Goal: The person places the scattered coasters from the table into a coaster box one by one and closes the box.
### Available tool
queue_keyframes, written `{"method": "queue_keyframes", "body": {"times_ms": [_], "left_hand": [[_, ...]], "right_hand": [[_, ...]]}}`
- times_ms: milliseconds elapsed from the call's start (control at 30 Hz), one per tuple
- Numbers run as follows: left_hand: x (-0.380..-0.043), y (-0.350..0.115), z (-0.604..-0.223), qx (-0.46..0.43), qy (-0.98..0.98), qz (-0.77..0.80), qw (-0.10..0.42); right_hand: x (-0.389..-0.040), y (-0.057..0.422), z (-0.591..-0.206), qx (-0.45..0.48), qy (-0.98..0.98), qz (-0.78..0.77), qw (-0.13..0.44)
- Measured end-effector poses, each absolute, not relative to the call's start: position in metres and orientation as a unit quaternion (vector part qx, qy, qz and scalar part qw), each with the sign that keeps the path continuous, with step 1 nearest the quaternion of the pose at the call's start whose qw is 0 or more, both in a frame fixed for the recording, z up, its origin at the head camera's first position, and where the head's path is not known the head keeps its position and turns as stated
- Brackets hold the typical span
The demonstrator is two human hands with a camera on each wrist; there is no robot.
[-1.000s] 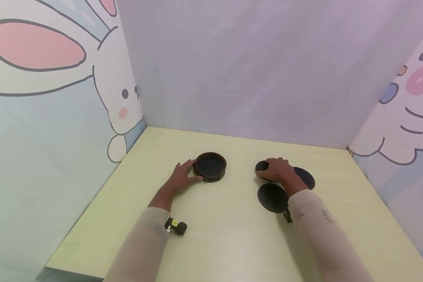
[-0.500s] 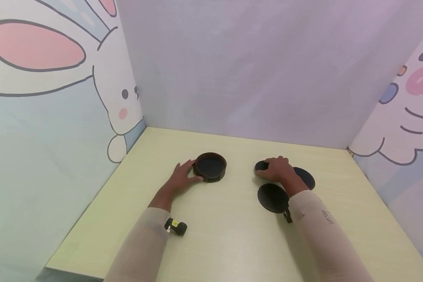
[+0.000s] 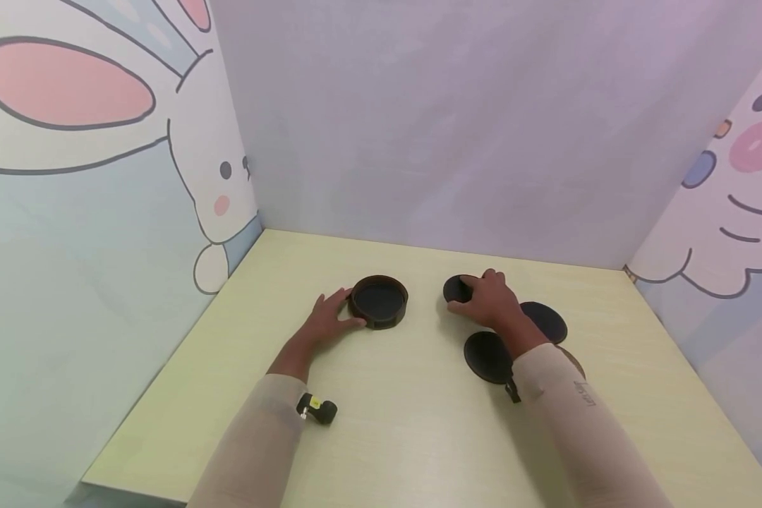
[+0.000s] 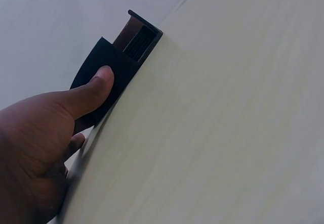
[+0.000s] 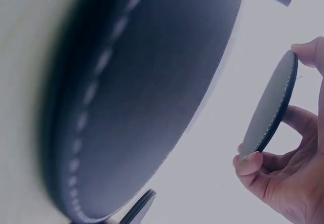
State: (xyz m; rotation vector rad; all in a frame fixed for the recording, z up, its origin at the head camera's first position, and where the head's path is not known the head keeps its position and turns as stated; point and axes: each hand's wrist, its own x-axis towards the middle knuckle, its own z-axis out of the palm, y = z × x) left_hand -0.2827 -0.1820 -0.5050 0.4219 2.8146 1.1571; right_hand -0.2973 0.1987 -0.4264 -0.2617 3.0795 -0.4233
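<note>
In the head view a round black coaster holder (image 3: 381, 322) with a brown inner rim stands on the table, left of centre. My left hand (image 3: 330, 319) holds its left side; in the left wrist view the thumb presses the dark outer wall (image 4: 119, 64), beside a cut-out slot. To the right, my right hand (image 3: 490, 303) grips a round black coaster (image 3: 457, 290) by its edges. In the right wrist view that stitched coaster (image 5: 271, 105) is tilted between thumb and fingertips, raised off the table.
Near my right forearm lie a black coaster (image 3: 485, 356), another black coaster (image 3: 545, 322) and a brownish round piece (image 3: 571, 358) partly under the sleeve. A stitched coaster (image 5: 152, 87) fills the right wrist view's foreground. Cloth walls with cartoon animals enclose the pale table (image 3: 394, 437).
My right hand has moved up and to the left with the coaster, and the brownish piece shows beside the sleeve. The left hand and the holder stay in place.
</note>
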Motion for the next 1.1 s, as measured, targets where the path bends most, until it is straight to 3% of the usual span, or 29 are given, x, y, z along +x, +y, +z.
{"method": "queue_keyframes", "body": {"times_ms": [600,1100], "left_hand": [[-0.281,-0.182,-0.504,0.140,0.911,0.387,0.031],[-0.283,-0.182,-0.505,0.133,0.915,0.379,0.036]], "right_hand": [[-0.288,0.160,-0.425,-0.158,0.970,-0.175,-0.065],[-0.282,0.116,-0.424,-0.177,0.964,-0.193,-0.045]]}}
